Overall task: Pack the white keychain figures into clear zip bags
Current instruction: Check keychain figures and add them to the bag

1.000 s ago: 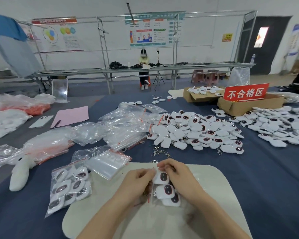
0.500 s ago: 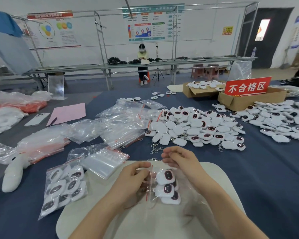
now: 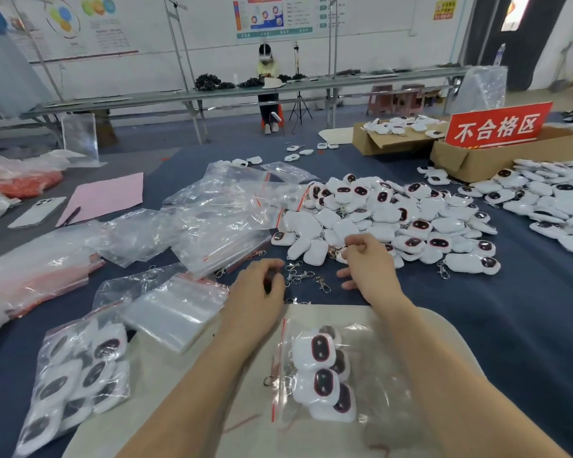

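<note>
Packing is begun; most of the figures are not yet bagged.

I count one full zip bag (image 3: 76, 375) at the left and a partly filled zip bag (image 3: 321, 368) on the pale board (image 3: 248, 438) between my forearms; I cannot tell if it is sealed. My right hand (image 3: 368, 266) pinches one figure (image 3: 342, 256) by its metal ring, at the near edge of the big loose pile (image 3: 411, 219) on the counter (image 3: 526, 325). My left hand (image 3: 257, 292) is curled beside the loose clasps (image 3: 301, 276); I cannot tell whether it holds anything. Empty bags (image 3: 176, 312) wait nearby, and a second pile (image 3: 559, 206) lies further right.
</note>
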